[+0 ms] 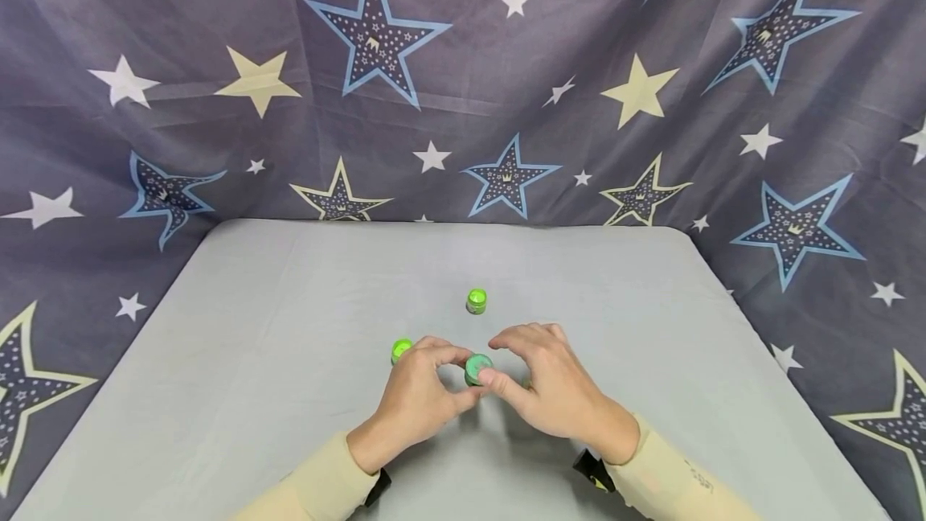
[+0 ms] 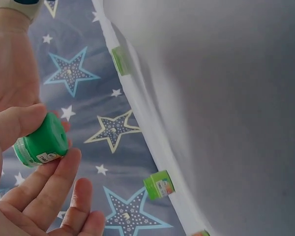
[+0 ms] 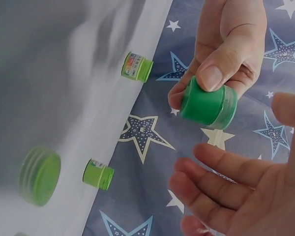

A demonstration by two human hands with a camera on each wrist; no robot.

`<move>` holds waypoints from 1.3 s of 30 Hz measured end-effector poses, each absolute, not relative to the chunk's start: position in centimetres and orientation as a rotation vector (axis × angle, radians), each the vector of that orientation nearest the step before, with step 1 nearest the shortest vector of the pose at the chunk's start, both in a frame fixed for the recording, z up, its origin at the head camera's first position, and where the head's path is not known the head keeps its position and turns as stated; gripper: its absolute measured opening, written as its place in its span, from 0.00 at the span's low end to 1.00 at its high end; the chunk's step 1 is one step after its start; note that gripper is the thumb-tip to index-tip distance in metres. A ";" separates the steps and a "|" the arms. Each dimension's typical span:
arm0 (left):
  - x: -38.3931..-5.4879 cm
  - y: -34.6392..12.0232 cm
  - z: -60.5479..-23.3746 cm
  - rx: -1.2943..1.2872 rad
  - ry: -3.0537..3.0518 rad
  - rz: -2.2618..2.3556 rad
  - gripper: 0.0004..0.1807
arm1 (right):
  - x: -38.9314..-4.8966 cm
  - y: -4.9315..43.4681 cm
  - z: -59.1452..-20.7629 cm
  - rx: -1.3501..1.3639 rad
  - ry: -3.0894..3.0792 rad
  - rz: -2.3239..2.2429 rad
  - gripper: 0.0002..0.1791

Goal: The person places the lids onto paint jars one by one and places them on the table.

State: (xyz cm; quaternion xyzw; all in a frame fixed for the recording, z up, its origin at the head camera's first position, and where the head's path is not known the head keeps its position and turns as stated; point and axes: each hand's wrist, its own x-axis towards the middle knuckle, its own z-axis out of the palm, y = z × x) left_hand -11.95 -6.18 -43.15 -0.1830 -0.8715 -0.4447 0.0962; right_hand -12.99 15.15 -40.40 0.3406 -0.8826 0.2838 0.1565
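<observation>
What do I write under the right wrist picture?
Left hand grips a green jar near the open right hand; two lime-green jars sit beyond.

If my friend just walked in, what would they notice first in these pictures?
Probably the big stars on the dark cloth behind the table. Next, the small green jar the left hand holds near the middle. Then a bright lime jar, farther back on the table.

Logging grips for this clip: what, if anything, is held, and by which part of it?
The darker green jar is pinched by its curved side in the left hand; the right hand holds nothing.
</observation>
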 end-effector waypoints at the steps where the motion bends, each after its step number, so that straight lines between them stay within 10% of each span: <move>1: -12.0 -6.3 -43.1 -0.532 -2.582 -1.313 0.17 | -13.0 15.2 -40.4 0.973 -2.529 0.805 0.22; 39: -21.6 -14.0 -42.1 -0.219 -2.798 -1.000 0.18 | -12.1 18.7 -41.4 0.888 -2.533 0.656 0.23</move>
